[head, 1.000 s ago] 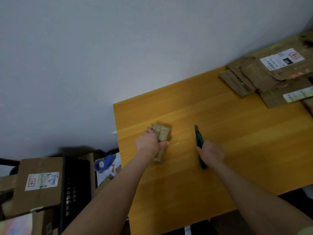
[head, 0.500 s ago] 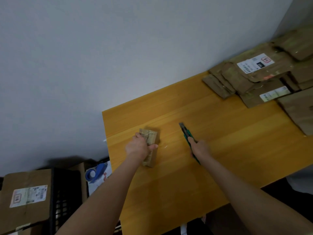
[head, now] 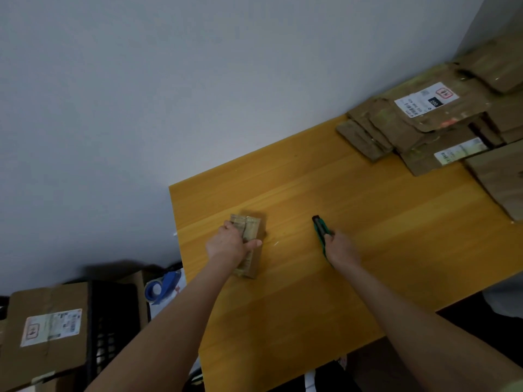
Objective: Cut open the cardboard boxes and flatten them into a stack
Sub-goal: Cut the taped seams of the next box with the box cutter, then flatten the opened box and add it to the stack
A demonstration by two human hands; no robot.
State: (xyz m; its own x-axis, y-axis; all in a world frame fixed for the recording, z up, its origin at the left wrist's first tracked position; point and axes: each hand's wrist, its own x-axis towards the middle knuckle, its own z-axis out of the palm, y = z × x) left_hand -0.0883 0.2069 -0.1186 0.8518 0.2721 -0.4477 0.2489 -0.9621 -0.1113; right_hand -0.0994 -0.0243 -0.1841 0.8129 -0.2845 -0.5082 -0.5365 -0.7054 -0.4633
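One box (head: pixel 252 228); one cutter (head: pixel 320 228); both held.

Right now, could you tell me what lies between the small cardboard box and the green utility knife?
Only bare tabletop, apart from one tiny white fleck, separates the small cardboard box from the green utility knife; the head view shows it.
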